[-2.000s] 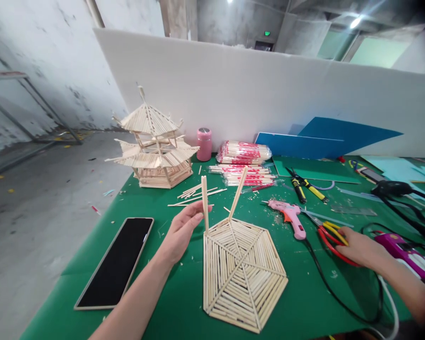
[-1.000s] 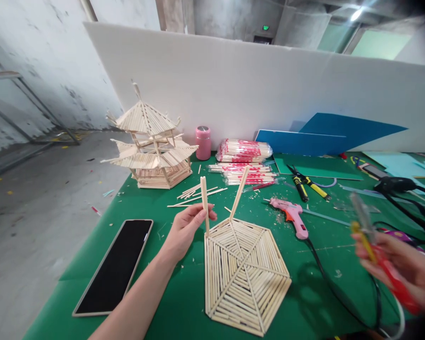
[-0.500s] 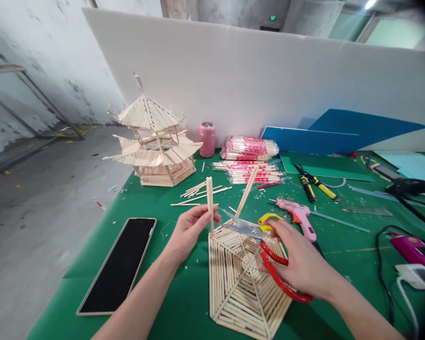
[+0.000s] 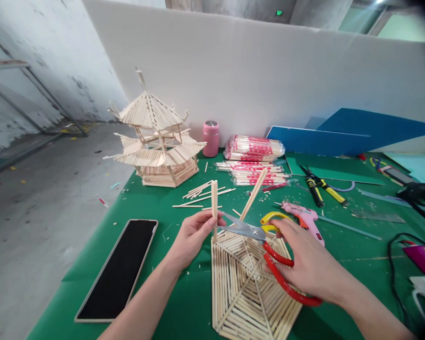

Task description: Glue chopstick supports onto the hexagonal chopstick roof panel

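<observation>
My left hand (image 4: 193, 238) pinches a pair of upright chopsticks (image 4: 214, 200) between thumb and fingers. They stand at the far left corner of a hexagonal panel (image 4: 246, 295) made of wooden sticks laid in rings. In my right hand (image 4: 306, 255) is a pair of scissors (image 4: 250, 230) with one yellow and one red handle. Their blades are parted and point left, with the tips close to my left fingertips and the upright chopsticks. Whether the blades touch the wood, I cannot tell. Another pair of chopsticks (image 4: 254, 194) slants up from the panel's far edge.
A stick pagoda model (image 4: 163, 146) stands at the back left beside a pink flask (image 4: 211, 139). Packaged chopsticks (image 4: 255, 148) lie behind loose sticks (image 4: 200, 190). To the right are a pink glue gun (image 4: 304, 218) and yellow-black pliers (image 4: 322, 189); a phone (image 4: 118, 269) lies left.
The scissor blades have come closer to the upright chopsticks in my left hand. The whole scene has shifted slightly to the right in view.
</observation>
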`<state>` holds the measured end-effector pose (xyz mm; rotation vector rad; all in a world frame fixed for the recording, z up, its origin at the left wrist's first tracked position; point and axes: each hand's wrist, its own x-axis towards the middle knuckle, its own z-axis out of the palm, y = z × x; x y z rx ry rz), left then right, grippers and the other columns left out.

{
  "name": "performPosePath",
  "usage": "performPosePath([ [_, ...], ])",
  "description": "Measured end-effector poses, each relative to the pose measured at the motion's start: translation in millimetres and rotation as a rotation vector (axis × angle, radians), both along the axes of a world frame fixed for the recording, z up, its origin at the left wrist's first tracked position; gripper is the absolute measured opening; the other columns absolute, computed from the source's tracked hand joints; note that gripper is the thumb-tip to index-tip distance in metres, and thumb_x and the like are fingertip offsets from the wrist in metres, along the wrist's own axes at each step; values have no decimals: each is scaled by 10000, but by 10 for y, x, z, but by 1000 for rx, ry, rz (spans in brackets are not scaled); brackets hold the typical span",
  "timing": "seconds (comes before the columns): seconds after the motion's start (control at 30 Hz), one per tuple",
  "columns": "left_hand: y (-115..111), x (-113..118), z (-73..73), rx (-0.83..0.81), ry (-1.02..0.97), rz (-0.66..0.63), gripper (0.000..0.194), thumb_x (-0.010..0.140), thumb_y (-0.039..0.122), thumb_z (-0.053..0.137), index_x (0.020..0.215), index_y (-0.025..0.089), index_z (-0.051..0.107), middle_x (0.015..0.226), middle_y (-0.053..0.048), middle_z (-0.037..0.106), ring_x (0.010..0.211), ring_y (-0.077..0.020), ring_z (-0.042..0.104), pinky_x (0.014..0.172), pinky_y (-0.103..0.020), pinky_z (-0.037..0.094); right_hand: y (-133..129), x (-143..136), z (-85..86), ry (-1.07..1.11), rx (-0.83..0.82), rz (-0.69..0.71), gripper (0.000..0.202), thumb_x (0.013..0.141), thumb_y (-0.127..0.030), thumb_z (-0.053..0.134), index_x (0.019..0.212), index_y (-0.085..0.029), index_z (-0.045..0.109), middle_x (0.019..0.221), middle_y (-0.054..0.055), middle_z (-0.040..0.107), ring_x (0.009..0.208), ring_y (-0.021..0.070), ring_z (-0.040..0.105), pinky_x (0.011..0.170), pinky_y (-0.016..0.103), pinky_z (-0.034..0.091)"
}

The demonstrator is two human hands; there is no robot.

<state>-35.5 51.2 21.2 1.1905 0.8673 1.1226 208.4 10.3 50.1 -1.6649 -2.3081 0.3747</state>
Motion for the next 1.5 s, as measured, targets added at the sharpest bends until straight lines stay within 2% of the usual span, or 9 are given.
performPosePath([
  [0.17,3,3,-22,-6,-7,8,162,794,223,533,906,187,644,859,-30,653,810,-162,576,762,-264,418,19,-5,-11,-12,-6,-19,547,682,-463,551,1150,-207,431,1121,115,530,1017,298,500,809,465,440],
  [0.33,4,2,-38,-11,-30,-12,159,800,217,526,910,186,635,759,-15,651,767,-151,577,761,-264,408,129,-158,68,-59,-6,-8,570,676,-463,544,1146,-159,437,1097,112,544,998,274,514,813,430,440],
  [0.63,6,-3,-51,8,-11,-19,156,799,223,523,889,182,643,763,-16,659,769,-155,580,774,-273,407,188,-255,175,-112,39,15,575,691,-497,513,1146,-153,444,1093,108,549,1005,263,508,825,401,438],
  [1.1,-3,-10,-34,82,128,26,162,793,247,518,870,164,632,737,-31,669,735,-161,586,711,-254,436,277,-289,180,-87,3,77,518,702,-455,510,1146,-202,430,1117,70,528,1021,230,487,856,387,418],
  [1.5,-9,16,6,143,208,75,163,783,231,502,859,140,614,725,-38,665,692,-160,597,653,-246,456,302,-247,126,-55,-15,90,531,697,-414,515,1165,-184,416,1152,89,504,1039,236,476,879,396,406],
])
